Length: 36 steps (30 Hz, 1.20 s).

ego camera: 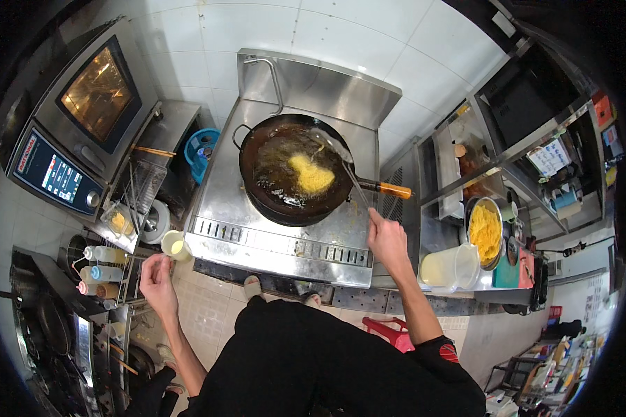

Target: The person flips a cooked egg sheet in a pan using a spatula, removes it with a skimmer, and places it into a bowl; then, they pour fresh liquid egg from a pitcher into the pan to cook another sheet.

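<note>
My right hand (pixel 388 240) grips the thin handle of a long metal cooking utensil (pixel 362 190); its broad head lies inside the right rim of the wok, and I cannot tell whether it is a ladle or a skimmer. Dark oil fills the black wok (pixel 255 200), where a yellow frothy mass (pixel 313 176) floats near the middle. The wok's wooden handle (pixel 395 189) points right. At the stove's front left corner, my left hand (pixel 157 281) is closed at a pale cup (pixel 176 246) with yellow liquid inside, apparently by its handle, which the fingers hide.
A steel stove (pixel 219 208) carries the wok. Left are a combi oven (pixel 99 94), a blue basin (pixel 194 172) and squeeze bottles (pixel 107 273). On the right counter stand a pitcher (pixel 446 268) and a bowl of yellow food (pixel 484 229). Another person's feet (pixel 167 357) show lower left, near a red stool (pixel 388 331).
</note>
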### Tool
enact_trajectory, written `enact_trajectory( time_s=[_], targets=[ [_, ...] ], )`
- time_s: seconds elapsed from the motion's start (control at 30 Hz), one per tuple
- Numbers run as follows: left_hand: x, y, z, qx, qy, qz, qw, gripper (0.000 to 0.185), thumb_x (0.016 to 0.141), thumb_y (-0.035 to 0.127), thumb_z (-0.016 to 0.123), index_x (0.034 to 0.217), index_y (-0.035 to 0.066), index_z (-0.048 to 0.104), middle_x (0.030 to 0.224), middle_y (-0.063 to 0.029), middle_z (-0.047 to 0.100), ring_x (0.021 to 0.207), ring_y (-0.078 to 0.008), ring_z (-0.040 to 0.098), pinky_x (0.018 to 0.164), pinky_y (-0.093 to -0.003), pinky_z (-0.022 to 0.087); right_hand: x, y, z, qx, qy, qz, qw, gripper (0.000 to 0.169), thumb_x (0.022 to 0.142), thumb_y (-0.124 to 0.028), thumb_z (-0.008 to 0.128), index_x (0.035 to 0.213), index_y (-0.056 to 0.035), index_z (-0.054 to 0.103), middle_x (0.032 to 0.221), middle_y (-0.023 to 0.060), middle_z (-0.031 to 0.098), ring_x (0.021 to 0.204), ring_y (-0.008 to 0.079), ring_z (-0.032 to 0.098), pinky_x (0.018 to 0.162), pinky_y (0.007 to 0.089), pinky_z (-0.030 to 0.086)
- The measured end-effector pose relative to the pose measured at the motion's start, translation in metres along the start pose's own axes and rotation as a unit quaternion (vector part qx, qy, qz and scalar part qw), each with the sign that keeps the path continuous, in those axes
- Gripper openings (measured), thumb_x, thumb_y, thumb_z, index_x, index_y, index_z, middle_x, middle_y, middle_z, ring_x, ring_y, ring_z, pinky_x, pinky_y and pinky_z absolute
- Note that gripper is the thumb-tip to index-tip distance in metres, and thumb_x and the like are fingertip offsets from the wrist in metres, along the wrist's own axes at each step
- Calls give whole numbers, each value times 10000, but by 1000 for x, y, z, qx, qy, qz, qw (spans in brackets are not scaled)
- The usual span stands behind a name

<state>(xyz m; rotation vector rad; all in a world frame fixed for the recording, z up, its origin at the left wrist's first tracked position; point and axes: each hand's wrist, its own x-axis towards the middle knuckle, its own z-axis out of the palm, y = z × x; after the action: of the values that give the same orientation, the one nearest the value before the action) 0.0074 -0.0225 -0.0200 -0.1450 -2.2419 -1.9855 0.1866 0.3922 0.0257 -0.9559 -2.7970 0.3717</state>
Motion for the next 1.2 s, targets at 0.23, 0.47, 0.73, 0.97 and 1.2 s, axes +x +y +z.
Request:
enact_trajectory(
  time_s=[0.23,0.47,0.73,0.97,1.2],
  targets=[
    [-1,-3,-2,-2,3,-23,1000,83,897,7,575,971,-28,581,899,-19,579,783,-66,552,727,-206,470,41,62,13,67,7,-43,997,279,865,-150,524,1112,-73,629,805,255,622,789,440,600,734,501,496],
    [-5,-5,-6,2,14,-25,1000,88,898,17,581,974,-27,581,884,-20,586,767,-64,548,730,-209,475,74,106,-12,383,-292,176,859,400,938,-162,456,1306,-8,485,555,37,530,397,79,450,330,231,324],
    [-7,-5,-8,9,34,-25,999,95,897,26,589,982,-16,587,862,-15,591,757,-66,552,719,-214,479,36,75,26,511,-342,266,742,392,955,-137,452,1328,-17,447,611,36,510,406,60,349,337,212,244],
    [-4,-6,-11,15,38,-25,999,90,896,28,591,979,-6,592,844,-9,591,732,-61,553,709,-211,475,11,22,84,624,-302,243,678,370,956,-180,483,1271,15,469,596,39,529,396,62,393,342,203,253],
    [-5,-3,-14,32,28,-21,999,84,893,24,591,969,-10,591,847,-8,589,729,-58,550,701,-207,475,7,3,88,697,-280,259,608,366,958,-211,495,1259,-4,483,598,31,533,394,73,408,342,210,271]
  ],
)
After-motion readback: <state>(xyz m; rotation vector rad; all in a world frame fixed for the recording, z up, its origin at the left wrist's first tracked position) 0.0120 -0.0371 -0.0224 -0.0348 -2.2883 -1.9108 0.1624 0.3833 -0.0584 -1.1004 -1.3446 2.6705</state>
